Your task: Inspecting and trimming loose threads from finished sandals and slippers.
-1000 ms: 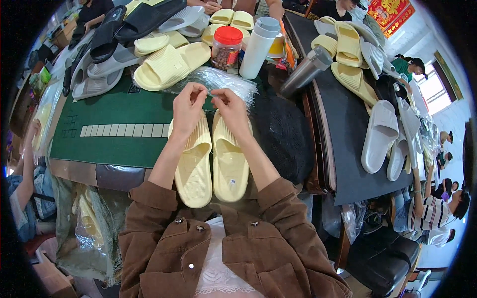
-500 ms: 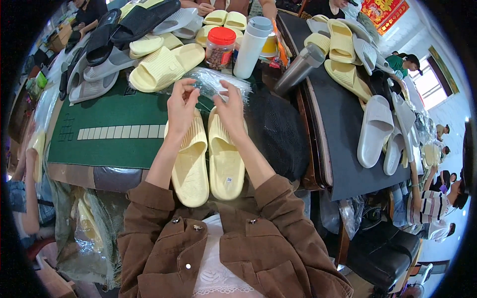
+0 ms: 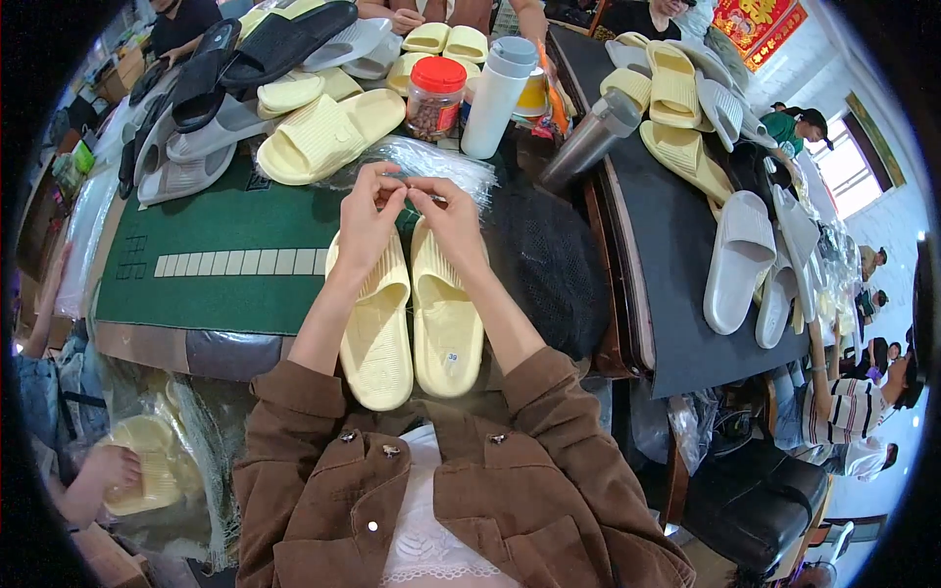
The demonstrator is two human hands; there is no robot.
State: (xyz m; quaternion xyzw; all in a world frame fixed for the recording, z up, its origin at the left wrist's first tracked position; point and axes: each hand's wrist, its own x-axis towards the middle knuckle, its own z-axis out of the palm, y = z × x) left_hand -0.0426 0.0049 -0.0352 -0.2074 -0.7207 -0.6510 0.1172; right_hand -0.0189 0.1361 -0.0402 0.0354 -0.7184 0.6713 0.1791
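Both hands — left hand (image 3: 371, 211), right hand (image 3: 449, 218) — meet fingertip to fingertip, pinching something too small to identify above the pale yellow slippers (image 3: 410, 318) at the green mat's (image 3: 216, 260) near edge. We judge these light, soft, flexible — grip by the strap.

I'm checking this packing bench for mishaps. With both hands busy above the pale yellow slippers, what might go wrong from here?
The pair of pale yellow slippers overhangs the near edge of the green mat; a nudge from the left hand or right hand might tip them off. The clear plastic bag lies close to the white bottle; tugging it may topple the bottle.
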